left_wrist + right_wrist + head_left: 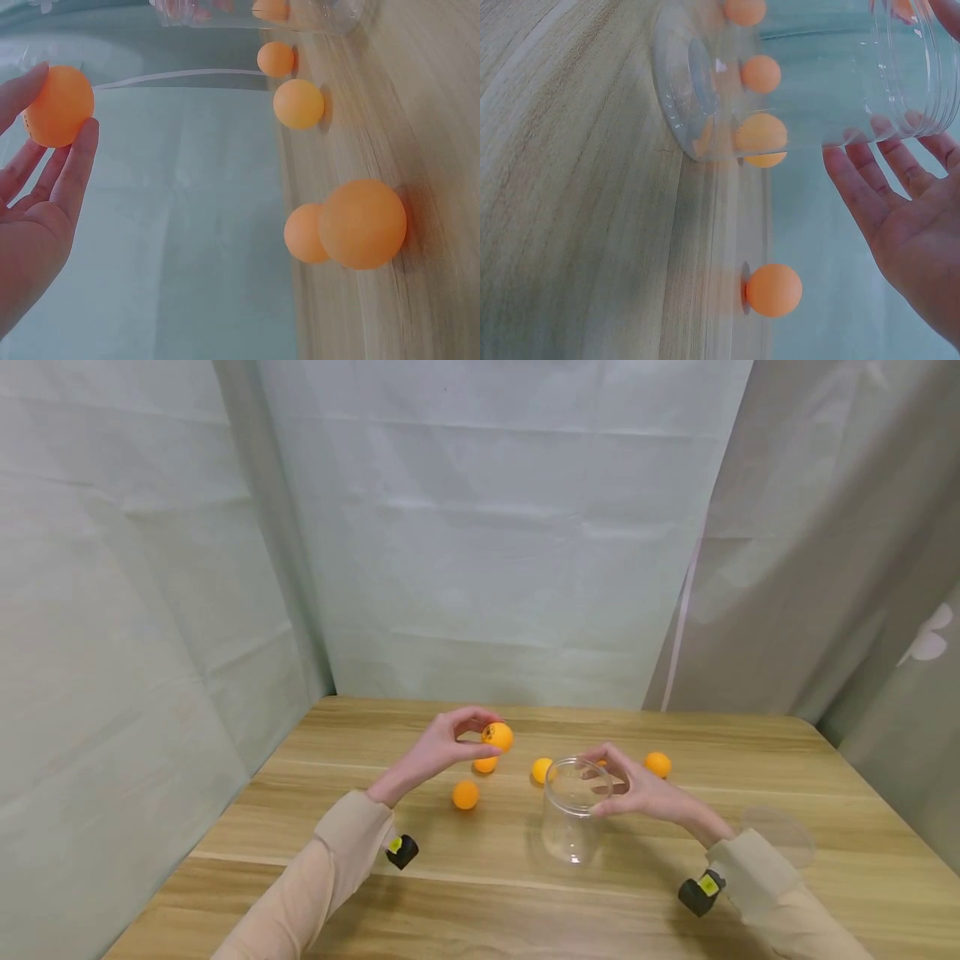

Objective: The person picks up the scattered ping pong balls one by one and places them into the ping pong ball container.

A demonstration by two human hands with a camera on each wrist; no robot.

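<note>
My left hand (480,728) is raised above the wooden table (750,860) and pinches an orange ball (497,737) between thumb and fingertips; the left wrist view shows that ball (60,105) against the fingers (75,169). A clear, empty plastic jar (572,814) stands upright to its right. My right hand (606,782) holds the jar near its rim, with the fingers (900,169) on one side of the jar (802,75) and the thumb on the other.
Several orange balls lie loose on the table: two below the left hand (485,765) (465,794), one left of the jar (542,769), one beyond the right hand (657,764). Pale cloth walls close in the back and sides. A black wrist camera (402,851) sits under each sleeve.
</note>
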